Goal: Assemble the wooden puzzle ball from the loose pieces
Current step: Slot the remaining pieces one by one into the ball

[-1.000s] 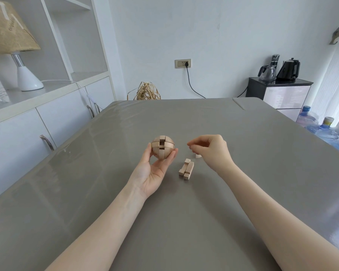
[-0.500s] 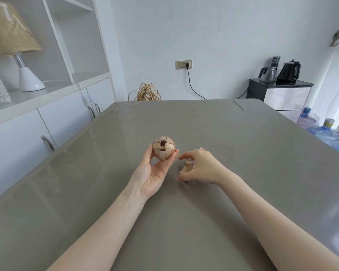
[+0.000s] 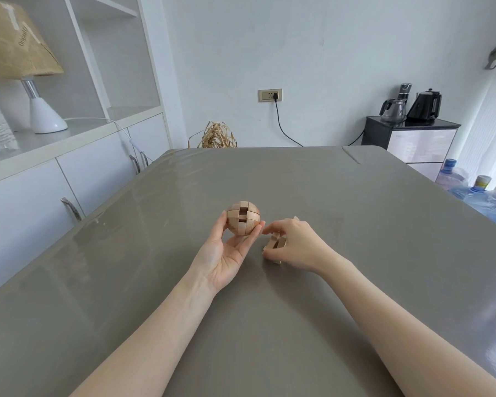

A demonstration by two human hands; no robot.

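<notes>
Left hand [image 3: 226, 250] grip grasps puzzle ball [image 3: 243, 217] at fingertips, raised above worktop [image 3: 355, 224]. Ball mostly built; I see open slot in front face. Right hand [image 3: 295, 242] grip pinching loose pieces [image 3: 275, 242] lying on worktop just beside ball. I judge last pieces left to insert, task nearly done.
</notes>
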